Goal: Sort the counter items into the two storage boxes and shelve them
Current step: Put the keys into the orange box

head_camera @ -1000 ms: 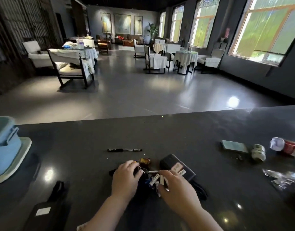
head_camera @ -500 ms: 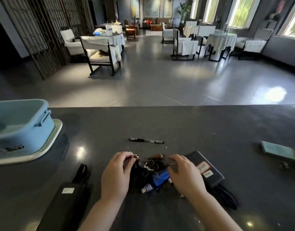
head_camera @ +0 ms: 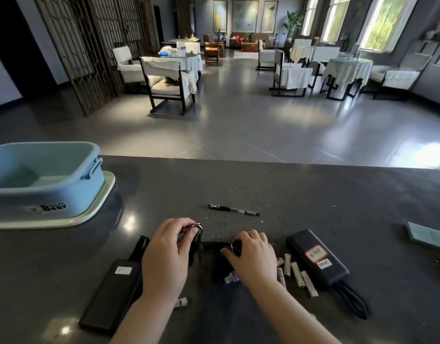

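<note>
On the dark counter (head_camera: 301, 194) my left hand (head_camera: 168, 252) pinches a bunch of keys (head_camera: 196, 238) by its ring, the dark fob hanging below my fingers. My right hand (head_camera: 253, 256) curls over a small dark round object (head_camera: 236, 247) beside a dark pouch (head_camera: 220, 264). Several white batteries (head_camera: 297, 273) lie just right of that hand. A black pen (head_camera: 234, 210) lies beyond both hands. An open light-blue storage box (head_camera: 65, 187) sits on its pale lid (head_camera: 97, 207) at the far left.
A black power bank (head_camera: 317, 259) with labels and a cable lies at the right, a black flat case (head_camera: 109, 291) with a strap at the left. A pale green card (head_camera: 427, 235) sits at the right edge. Beyond the counter lies a hall with chairs and tables.
The view has swung left, bringing the blue box fully in. My hands have drawn apart: the left has lifted the keys, and the right now covers the small round object, exposing the batteries.
</note>
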Demonstrator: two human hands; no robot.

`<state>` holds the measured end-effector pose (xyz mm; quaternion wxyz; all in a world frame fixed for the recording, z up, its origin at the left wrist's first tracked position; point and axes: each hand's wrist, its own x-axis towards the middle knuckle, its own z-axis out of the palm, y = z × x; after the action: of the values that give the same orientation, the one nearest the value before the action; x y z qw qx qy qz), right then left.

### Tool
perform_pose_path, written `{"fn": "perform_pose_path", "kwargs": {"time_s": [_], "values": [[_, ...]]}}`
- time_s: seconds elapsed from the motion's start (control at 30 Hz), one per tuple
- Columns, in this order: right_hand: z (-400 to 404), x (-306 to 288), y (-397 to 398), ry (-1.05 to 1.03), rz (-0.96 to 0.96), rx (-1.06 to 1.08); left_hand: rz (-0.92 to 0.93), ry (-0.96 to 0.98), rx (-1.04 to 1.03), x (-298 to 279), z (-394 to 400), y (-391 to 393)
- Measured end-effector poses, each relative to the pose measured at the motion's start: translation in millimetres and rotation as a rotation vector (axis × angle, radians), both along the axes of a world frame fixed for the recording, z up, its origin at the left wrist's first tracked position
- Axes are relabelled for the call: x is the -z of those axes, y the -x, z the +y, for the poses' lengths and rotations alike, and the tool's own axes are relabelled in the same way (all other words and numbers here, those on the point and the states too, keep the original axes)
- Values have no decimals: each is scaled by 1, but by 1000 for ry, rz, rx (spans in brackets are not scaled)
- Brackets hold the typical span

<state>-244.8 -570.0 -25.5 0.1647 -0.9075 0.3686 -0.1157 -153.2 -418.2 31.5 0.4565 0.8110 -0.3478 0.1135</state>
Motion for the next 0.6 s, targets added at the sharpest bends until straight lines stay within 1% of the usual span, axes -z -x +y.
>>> {"fn": "perform_pose_path", "kwargs": {"time_s": [0.1, 0.27, 0.4, 0.53, 0.6], "values": [[0, 5, -2, 2, -108, 60, 24, -6, 14, 7, 5, 6], [-2, 11, 8, -48, -249, 73, 27, -26, 24, 16, 8, 10], [-2, 10, 17, -125, -269, 89, 28, -51, 36, 18, 5, 12], [-1, 15, 25, -122, -304, 96, 32, -59, 40, 19, 3, 16], [-2, 14, 26, -119, -289, 82, 39, -68, 41, 20, 3, 17]]}}
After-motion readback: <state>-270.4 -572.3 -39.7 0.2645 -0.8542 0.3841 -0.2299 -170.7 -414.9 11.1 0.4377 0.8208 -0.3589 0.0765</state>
